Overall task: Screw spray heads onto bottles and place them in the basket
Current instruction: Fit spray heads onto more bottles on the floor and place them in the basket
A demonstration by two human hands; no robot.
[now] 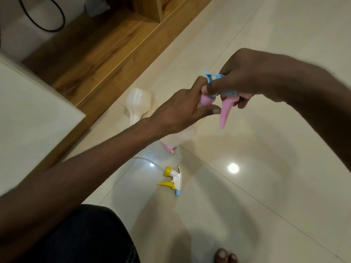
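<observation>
A: Grip first. A pink and blue spray head (224, 97) is held up in the air between both hands. The right hand (247, 80) is curled round its blue body from above, and the pink trigger hangs down below the fingers. The left hand (182, 107) is set at the pink collar, which is pinched between thumb and fingers.

B: And the bottle it belongs to?

A: A translucent bottle (185, 136) is made out only faintly beneath the left hand; whether the collar is already seated on its neck cannot be told. The step in hand is judged to be the screwing-on, or the lining-up just before it.

B: What is called for next?

A: The collar should be kept square to the neck and turned while the head is held steady, so the thread is not crossed.

B: Anything else lying about?

A: On the tiled floor (266, 186) a yellow and white spray head (173, 179) is left loose, with its tube trailing. A second bottle (137, 105) lies on its side farther off, near the wooden base. No basket is seen.
</observation>
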